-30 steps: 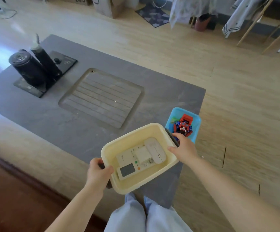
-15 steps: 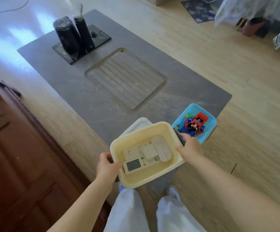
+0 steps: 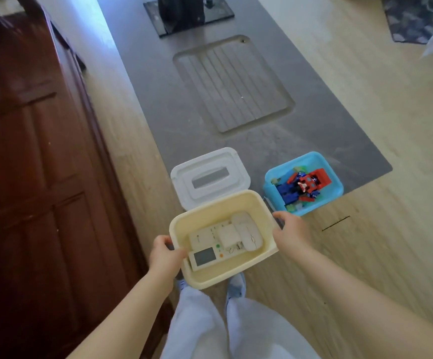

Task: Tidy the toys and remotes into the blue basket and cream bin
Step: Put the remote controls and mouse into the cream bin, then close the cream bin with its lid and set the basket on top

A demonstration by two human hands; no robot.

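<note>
Cream bin (image 3: 210, 277) was held off the floor between both hands, above the person's pale trousers (image 3: 197, 327) and shoes. Left hand (image 3: 165, 253) was clamped on the bin's left rim, thumb over the edge. Right hand (image 3: 289, 233) gripped the opposite end; a dark strip under its fingers was possibly a handle, but the view was too blurred to confirm.

Between the hands, inside the bin: a white remote with a small screen (image 3: 210, 256) lying flat, a second white remote (image 3: 205, 237) partly beneath a squarish white piece (image 3: 227, 235), and a rounded white device (image 3: 246, 235) toward the right hand.

Just beyond the bin, farther from the hands, a white lid with a slot opening (image 3: 210, 176) lay on the grey mat (image 3: 210, 117). Beyond the right hand, blue basket (image 3: 332, 200) sat at the mat's near corner, holding a red and blue toy (image 3: 304, 182) and small pieces. Dark wooden door (image 3: 29, 164) stood past the left hand.
</note>
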